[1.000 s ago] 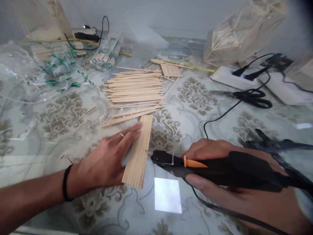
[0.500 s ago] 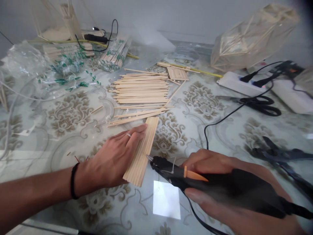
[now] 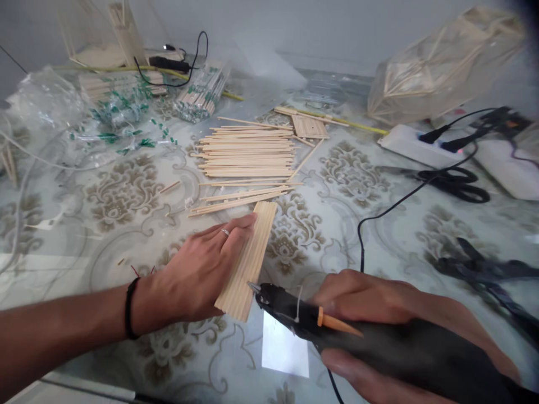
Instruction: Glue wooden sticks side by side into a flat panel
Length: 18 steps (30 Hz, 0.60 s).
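A narrow panel of thin wooden sticks [image 3: 248,264], laid side by side, tilts above the patterned tabletop. My left hand [image 3: 202,264] grips it by its left side, the fingers reaching along toward the far end; part of the grip is hidden beneath. In my right hand [image 3: 379,303] is a black hot glue gun [image 3: 286,306] with an orange trigger. Its metal nozzle points left and overlaps the panel's right edge near the lower end; I cannot tell if they touch. Just beyond the panel lie loose wooden sticks [image 3: 246,151] in a flat row.
Scissors [image 3: 446,179], pliers [image 3: 484,275] and a white power strip [image 3: 416,146] lie to the right. A plastic-wrapped stick frame [image 3: 442,67] stands behind them. Bagged sticks [image 3: 202,92] and crumpled plastic wrappers [image 3: 122,112] fill the back left. The black cord [image 3: 361,241] crosses the right side.
The glue gun's nozzle has shifted down along the panel toward its near end, and my right hand has lowered slightly. My left hand keeps its hold. The whole view has moved a little.
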Available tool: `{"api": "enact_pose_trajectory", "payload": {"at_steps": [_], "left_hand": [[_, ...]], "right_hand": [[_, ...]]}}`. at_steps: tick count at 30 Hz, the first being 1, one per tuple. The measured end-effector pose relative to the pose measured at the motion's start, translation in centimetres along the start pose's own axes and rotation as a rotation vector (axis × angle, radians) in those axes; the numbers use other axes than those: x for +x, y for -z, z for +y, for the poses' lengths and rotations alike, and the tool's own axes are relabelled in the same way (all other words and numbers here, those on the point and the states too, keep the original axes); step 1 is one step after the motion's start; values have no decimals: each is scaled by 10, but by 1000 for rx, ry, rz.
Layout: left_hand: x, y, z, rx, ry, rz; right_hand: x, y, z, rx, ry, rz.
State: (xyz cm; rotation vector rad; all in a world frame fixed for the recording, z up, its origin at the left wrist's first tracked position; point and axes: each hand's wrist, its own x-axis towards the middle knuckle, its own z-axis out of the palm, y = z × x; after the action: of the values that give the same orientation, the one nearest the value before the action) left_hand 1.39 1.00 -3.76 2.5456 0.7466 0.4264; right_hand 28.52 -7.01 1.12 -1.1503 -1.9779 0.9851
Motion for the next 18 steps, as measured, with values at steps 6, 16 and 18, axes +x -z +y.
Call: {"api": "enact_pose_trajectory", "payload": {"at_steps": [6,16,18], "left_hand": [[1,-2,-2,-19,-20,12],[2,-2,2,57,-12,83],[1,-6,1,78,-26,127]], "right_hand": [[-3,-1,4,68,-16,0],[6,13,9,-305,-46,132],[7,14,8,-313,-44,91]]}}
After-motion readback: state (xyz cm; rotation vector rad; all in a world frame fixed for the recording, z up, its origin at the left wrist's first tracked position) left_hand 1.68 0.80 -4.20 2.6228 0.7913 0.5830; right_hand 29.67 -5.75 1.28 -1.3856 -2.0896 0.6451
